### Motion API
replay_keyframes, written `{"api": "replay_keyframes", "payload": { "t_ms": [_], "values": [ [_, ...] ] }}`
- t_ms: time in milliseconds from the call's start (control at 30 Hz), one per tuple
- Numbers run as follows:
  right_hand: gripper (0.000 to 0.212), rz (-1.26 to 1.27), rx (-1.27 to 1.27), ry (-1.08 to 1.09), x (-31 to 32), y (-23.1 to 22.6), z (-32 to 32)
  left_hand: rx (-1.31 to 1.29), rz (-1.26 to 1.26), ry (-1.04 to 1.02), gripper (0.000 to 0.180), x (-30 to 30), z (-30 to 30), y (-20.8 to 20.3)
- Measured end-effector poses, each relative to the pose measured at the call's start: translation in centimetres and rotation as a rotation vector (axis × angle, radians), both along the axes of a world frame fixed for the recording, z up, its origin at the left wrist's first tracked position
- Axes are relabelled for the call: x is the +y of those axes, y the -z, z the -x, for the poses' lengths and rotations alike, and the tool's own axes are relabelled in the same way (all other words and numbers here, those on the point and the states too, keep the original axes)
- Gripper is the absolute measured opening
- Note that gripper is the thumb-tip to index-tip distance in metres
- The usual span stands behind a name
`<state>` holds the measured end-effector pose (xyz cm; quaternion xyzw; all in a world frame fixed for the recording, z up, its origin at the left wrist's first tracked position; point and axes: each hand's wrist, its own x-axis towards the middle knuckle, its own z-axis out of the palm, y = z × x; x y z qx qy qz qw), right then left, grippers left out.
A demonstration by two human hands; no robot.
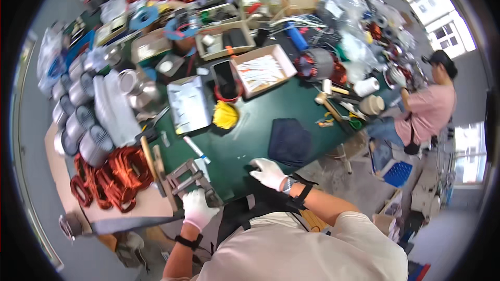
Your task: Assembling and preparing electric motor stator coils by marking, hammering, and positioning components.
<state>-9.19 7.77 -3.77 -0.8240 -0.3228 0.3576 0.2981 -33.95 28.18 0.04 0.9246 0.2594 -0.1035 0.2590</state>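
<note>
in the head view, the left gloved hand (pixel 200 205), 7 o'clock, touches a blocky metal fixture (pixel 190 181) toward 8; blur: cannot tell if it clamps. the right gloved hand (pixel 269 174), 5 o'clock, fingers apart, is near smooth dark cloth (pixel 289 142) at 4.

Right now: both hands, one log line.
left hand: at grey metal fixture | right hand: by green table edge, near dark cloth | nearby: yellow bundle
</note>
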Motion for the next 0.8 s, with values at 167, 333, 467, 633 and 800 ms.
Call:
{"api": "replay_keyframes", "payload": {
  "t_ms": [167,333,467,633,800],
  "values": [
    [0.039,0.245,-0.415,0.403,-12.9,2.5,-7.9,0.065,0.053,0.294,0.065,-3.7,-5.5,0.3],
    [0.076,0.519,-0.415,0.637,-14.7,3.2,-14.8,0.054,0.092,0.479,0.067,-8.6,-15.3,2.0],
    [0.083,0.487,-0.284,0.691,-13.7,4.3,-17.1,0.079,0.030,0.571,0.057,-12.6,-22.6,4.8],
    [0.075,0.273,0.058,0.721,-15.7,5.8,-20.0,0.250,-0.073,0.571,0.053,-15.0,-25.1,5.8],
    [0.050,-0.072,0.563,0.517,-18.0,3.2,-22.3,0.302,-0.003,0.528,0.051,-15.5,-26.2,5.6]
  ]
}}
